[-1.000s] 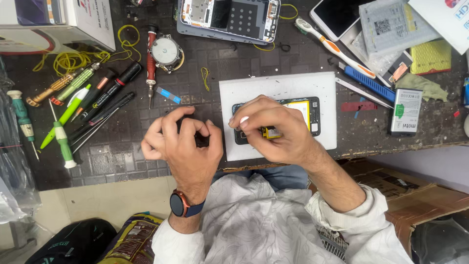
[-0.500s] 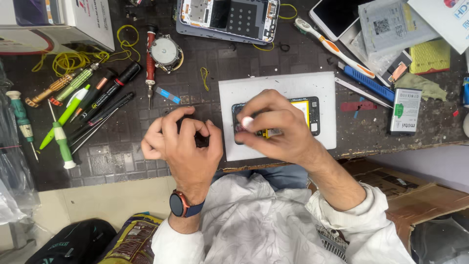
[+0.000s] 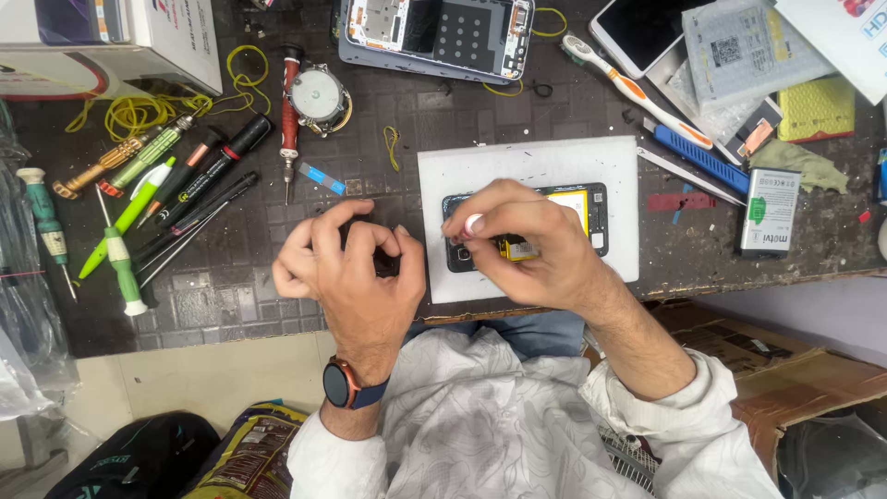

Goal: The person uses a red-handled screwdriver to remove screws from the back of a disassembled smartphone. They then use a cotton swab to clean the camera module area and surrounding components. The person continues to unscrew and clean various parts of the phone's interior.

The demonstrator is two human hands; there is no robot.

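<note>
back cover is already removed from the black opened phone with yellow battery, worked by pinching right hand; left hand curled around small dark part; reassembly is judged outstanding.

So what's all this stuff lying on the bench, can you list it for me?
opened phone: one, black with a yellow battery, on the white mat, under the right hand
white mat: one, white, centre of the bench
second opened device: one, grey, top centre
screwdrivers and pens: several, green, black, orange, at left
red-handled driver: one, red, upper left
round metal part: one, silver, beside the red-handled driver
yellow wire: one tangle, upper left
toothbrush: one, white and orange, upper right
blue tool: one, right of the mat
loose battery: one, white and green, far right
left hand: curled, watch on wrist
right hand: fingers pinching a small white piece over the phone
</note>
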